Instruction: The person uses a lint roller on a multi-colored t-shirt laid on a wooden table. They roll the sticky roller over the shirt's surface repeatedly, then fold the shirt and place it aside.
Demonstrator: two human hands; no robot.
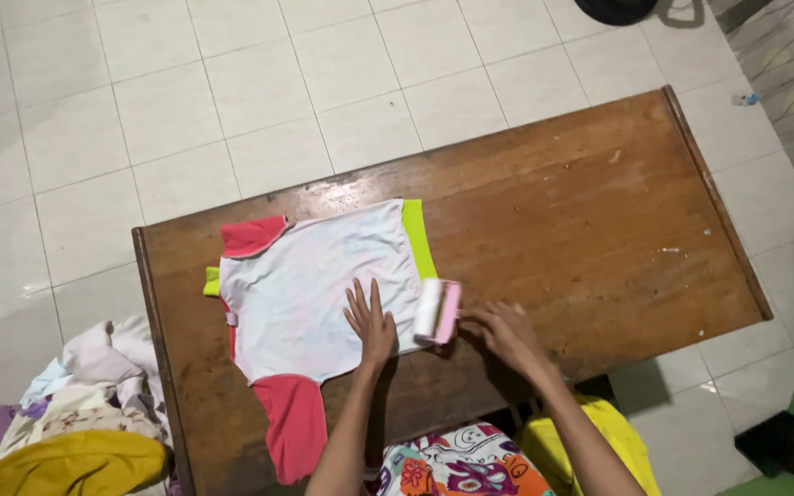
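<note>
The shirt (319, 294) lies flat on the table (581, 220), a small white one with pink sleeves and a lime hem, its body under and ahead of your left hand (369, 321). That hand is spread open, palm down, fingers fanned toward the collar side, pressing the cloth and gripping nothing. Just right of it, at the hem edge, the lint roller (436, 310) stands with its white roll on the cloth and its pink back toward your right hand (505, 332). The right hand touches the roller from the right, fingers loosely curled at it; how firmly they close on it you cannot tell from this view.

The likeliest trouble is the cloth bunching. The roll is sticky, and it sits at the very edge of the hem, so a stroke there can lift the lime band and drag it up instead of rolling over it. Your left hand holds the middle only; the hem beyond the roller is free.

The near sleeve hangs over the table edge below your left wrist, so its weight may pull the shirt toward you if the palm lifts.

With so light a hold, the roller may tip or skid off onto bare wood to the right.

Further left of your left arm, a heap of clothes (85, 413) sits beside the table, close enough for the hanging sleeve to snag in it.
</note>
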